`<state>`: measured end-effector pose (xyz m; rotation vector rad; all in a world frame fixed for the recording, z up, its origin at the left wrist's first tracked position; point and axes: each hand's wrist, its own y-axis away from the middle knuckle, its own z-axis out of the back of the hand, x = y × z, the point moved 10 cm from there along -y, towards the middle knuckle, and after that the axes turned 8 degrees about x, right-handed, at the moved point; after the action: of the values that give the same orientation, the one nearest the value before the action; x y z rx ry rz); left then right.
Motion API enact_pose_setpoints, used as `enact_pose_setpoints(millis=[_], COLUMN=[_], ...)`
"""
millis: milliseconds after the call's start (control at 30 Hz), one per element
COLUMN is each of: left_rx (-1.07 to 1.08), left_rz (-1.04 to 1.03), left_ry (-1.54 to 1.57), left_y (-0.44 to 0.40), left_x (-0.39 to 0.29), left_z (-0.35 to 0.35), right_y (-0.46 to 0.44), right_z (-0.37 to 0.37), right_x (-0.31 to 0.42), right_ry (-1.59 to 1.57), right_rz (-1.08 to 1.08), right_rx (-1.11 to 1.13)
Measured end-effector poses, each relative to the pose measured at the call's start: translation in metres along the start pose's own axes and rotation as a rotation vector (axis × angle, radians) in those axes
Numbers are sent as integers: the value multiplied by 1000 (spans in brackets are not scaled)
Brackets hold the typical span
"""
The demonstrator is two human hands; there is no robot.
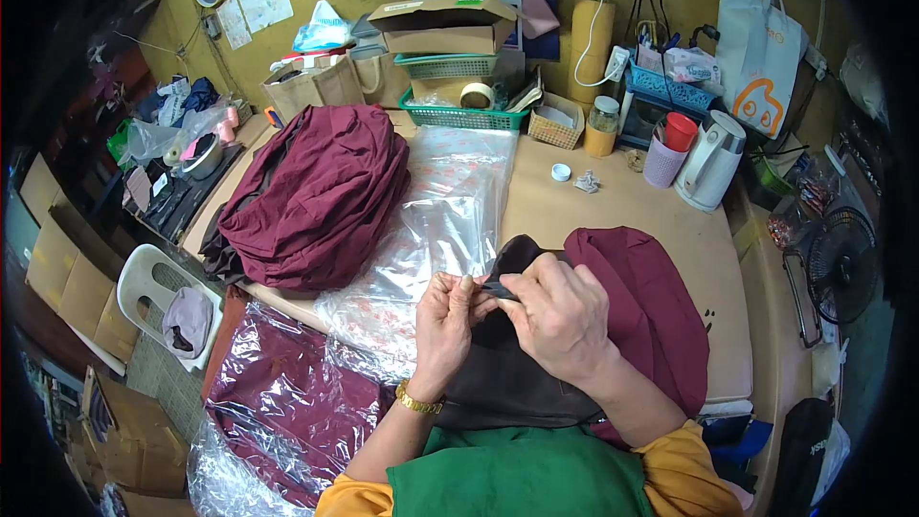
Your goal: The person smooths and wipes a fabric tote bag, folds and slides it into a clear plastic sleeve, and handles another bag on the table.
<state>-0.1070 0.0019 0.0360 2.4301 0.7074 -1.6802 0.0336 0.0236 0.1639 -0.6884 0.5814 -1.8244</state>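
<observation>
My left hand point(446, 318), with a gold watch point(418, 398) at the wrist, is closed in a pinch at the middle of the view. Close beside it, my right hand point(563, 314) is curled shut, thumb and fingers pressed together. Between them runs a small dark strip point(496, 290), gripped from both sides; whether it is cloth or a tool, I cannot tell. Below and behind the hands spreads a garment of dark brown cloth point(512, 388) and maroon cloth point(646, 302), at the table's near edge against a green apron point(517, 474).
A pile of maroon garments point(311, 196) lies at the left on the brown table point(613, 206). Clear plastic bags point(459, 187) are spread beside it. Plastic-wrapped maroon cloth point(287, 402) hangs at the near left. Baskets point(469, 118), a jar point(602, 126) and a kettle point(710, 161) stand at the back.
</observation>
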Motion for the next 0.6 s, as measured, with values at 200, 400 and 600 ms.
enact_pose_setpoints(millis=[200, 400, 600], left_rx=[-5, 8, 20], left_rz=[-59, -62, -164], left_ry=[-79, -96, -119], left_y=[2, 4, -2], left_x=[-3, -5, -30], left_z=[-4, -5, 16], right_y=[1, 3, 29], right_z=[-13, -23, -116], right_x=[7, -7, -114], right_ry=[78, -9, -601], right_rz=[46, -18, -545], right_rx=[27, 114, 700])
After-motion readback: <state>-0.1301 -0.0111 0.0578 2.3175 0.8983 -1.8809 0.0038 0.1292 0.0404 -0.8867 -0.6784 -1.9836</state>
